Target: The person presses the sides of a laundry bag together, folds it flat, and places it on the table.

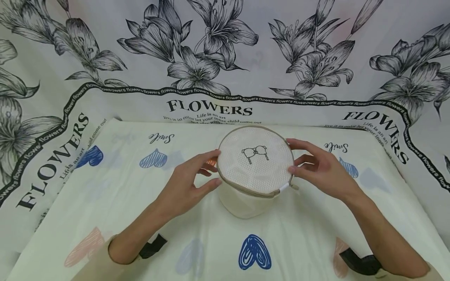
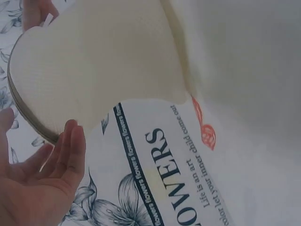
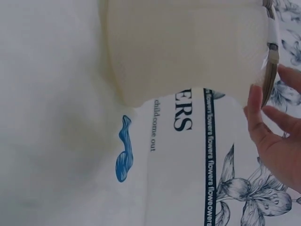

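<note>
A round white mesh laundry bag (image 1: 254, 164) stands on the cloth, its lid tilted toward me. A line drawing of glasses marks the lid. Along the lid's edge runs a beige zipper (image 1: 246, 190), its pull at the right. My left hand (image 1: 190, 183) touches the left rim with extended, slightly bent fingers. In the left wrist view, those fingers (image 2: 70, 146) lie against the bag's side wall, the thumb apart from it. At the opposite rim, my right hand (image 1: 323, 169) holds the edge between thumb and fingers; the right wrist view shows fingers (image 3: 256, 113) against the wall.
A pale cloth (image 1: 123, 218) with heart prints and "Smile" lettering covers the table. Behind it hangs a white curtain (image 1: 263, 86) printed with black flowers and "FLOWERS". Dark straps (image 1: 152, 246) show near both sleeves.
</note>
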`<state>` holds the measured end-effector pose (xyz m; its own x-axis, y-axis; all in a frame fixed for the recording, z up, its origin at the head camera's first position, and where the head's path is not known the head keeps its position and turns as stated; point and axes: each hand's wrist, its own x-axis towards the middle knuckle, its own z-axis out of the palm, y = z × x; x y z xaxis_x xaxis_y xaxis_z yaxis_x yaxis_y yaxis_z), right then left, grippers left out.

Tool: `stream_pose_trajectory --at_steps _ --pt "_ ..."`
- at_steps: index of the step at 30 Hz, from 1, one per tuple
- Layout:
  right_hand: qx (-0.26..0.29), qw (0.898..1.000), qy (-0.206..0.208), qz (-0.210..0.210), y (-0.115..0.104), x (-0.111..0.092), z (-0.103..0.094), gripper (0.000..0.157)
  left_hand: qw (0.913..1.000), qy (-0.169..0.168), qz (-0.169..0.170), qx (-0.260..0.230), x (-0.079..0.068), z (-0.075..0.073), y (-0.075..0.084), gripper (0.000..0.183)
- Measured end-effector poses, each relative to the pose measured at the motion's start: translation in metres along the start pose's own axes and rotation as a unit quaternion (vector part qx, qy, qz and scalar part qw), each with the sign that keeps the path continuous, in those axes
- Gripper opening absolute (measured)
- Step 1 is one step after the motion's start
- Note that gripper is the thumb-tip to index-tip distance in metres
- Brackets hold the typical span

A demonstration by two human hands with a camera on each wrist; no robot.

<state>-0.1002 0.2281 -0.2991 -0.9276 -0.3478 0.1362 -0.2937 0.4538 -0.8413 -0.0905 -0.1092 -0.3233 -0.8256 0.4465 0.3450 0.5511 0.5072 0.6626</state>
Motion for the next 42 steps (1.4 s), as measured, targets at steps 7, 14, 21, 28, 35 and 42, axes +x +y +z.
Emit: stream_pose_trajectory --at_steps 7,14,21,28,35,42 --pt "0.052 0.998 -0.019 0.041 -0.003 0.0 0.001 0.062 0.9932 0.037 -0.066 -0.088 0.005 0.004 0.007 0.058" --pt "0.085 0.993 -0.031 0.07 -0.002 0.001 0.005 0.068 0.9757 0.026 -0.158 -0.149 0.009 -0.001 0.021 0.059" --pt "0.089 0.992 -0.041 0.077 0.003 0.003 0.012 0.075 0.9599 0.015 -0.204 -0.192 0.015 -0.01 0.04 0.059" --pt "0.084 0.993 -0.037 0.079 0.007 0.004 0.018 0.082 0.9695 -0.013 -0.185 -0.16 0.018 -0.011 0.042 0.068" --pt "0.085 0.992 -0.04 0.08 0.009 0.002 0.023 0.087 0.9716 -0.033 -0.188 -0.141 0.019 -0.011 0.043 0.081" --pt "0.093 0.991 -0.041 0.087 0.011 -0.001 0.031 0.095 0.9681 -0.02 -0.207 -0.14 0.019 -0.01 0.038 0.073"
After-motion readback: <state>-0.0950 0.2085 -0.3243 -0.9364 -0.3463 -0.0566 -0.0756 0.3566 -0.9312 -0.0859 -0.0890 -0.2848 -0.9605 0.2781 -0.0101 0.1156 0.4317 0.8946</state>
